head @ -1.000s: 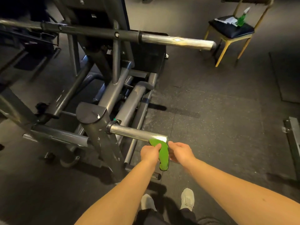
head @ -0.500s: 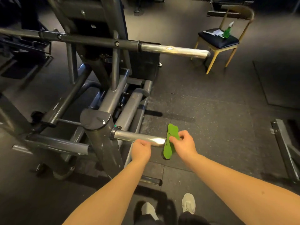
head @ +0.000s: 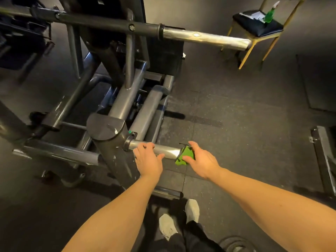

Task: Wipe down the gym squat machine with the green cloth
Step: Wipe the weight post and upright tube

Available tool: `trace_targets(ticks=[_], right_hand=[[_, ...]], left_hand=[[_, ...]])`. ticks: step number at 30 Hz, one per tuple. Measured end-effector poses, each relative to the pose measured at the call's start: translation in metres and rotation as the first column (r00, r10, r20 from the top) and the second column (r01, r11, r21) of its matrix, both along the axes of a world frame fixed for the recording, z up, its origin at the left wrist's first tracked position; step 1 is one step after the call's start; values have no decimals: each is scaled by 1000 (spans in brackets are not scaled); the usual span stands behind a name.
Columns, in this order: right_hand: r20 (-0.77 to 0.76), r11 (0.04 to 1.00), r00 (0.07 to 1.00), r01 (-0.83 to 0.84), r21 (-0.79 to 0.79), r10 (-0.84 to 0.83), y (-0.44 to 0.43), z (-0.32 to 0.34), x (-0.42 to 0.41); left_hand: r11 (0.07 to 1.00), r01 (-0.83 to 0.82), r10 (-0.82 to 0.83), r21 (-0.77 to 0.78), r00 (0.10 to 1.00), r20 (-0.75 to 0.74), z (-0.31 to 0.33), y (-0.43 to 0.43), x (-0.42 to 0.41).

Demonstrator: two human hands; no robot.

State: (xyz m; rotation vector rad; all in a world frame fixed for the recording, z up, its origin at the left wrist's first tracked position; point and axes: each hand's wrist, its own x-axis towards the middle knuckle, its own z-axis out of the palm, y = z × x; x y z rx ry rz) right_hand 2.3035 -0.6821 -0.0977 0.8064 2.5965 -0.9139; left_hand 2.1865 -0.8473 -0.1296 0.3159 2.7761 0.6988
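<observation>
L hand (head: 148, 160) further inboard, palm-down on peg (head: 164, 149); cloth (head: 187, 152) in R hand (head: 201, 160)

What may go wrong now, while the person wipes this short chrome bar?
The green cloth sits only at the tip of the lower chrome bar, pinched by the right hand; it may slip off and fall to the floor. The left hand rests on the same bar, so it may block the wiping and leave fingerprints.
</observation>
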Motion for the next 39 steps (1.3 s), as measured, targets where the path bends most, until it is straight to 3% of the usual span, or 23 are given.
trace_targets(ticks=[4, 9, 15, 19, 23, 30, 39], right_hand=[[55, 995, 993, -103, 1, 103, 3, -17, -31], [19, 981, 984, -176, -79, 178, -19, -28, -79], [-82, 969, 971, -231, -83, 225, 23, -32, -18], [-104, 971, 965, -237, 29, 239, 40, -30, 18], [-112, 957, 955, -262, 123, 275, 29, -32, -1], [-126, 962, 955, -271, -18, 267, -21, -31, -75], [-236, 921, 893, -349, 172, 383, 29, -38, 16]], left_hand=[[999, 38, -38, 9, 999, -29, -1, -3, -5], [997, 45, -45, 55, 999, -11, -7, -7, -13], [997, 48, -48, 63, 999, 2, -4, -9, -15], [994, 51, -52, 92, 999, 4, -4, -11, -14], [991, 47, -46, 123, 999, -12, -5, -10, -15], [994, 55, -57, 96, 998, 12, -4, -9, -22], [997, 16, -20, 72, 998, 65, 9, -5, -13]])
